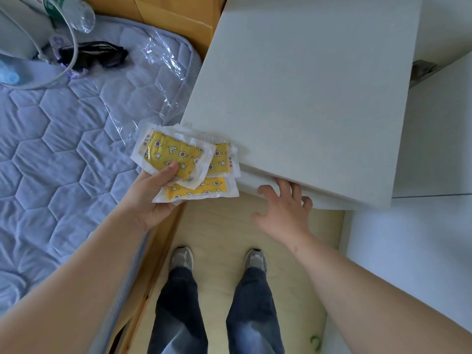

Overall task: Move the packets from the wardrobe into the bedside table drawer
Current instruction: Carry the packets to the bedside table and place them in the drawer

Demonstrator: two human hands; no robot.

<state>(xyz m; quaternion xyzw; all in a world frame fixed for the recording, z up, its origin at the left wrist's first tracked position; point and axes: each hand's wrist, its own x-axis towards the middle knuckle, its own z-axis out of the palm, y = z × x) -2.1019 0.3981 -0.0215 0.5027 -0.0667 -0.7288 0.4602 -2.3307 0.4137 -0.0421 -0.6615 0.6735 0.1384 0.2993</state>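
Observation:
My left hand (150,198) grips a fan of yellow packets (178,154) in clear wrappers, printed with stars and moons, thumb on top. The packets hover at the front left corner of the white bedside table (306,98). My right hand (283,208) reaches the drawer front (258,182) just under the table's top edge, fingers spread and their tips hidden beneath the overhang. The drawer looks closed, and its inside is not visible.
A bed with a blue quilted mattress (63,149) lies on the left, carrying a plastic bottle (74,11), black glasses (94,56) and a cable. White wardrobe panels (434,123) stand on the right. My feet stand on the light wooden floor (219,226).

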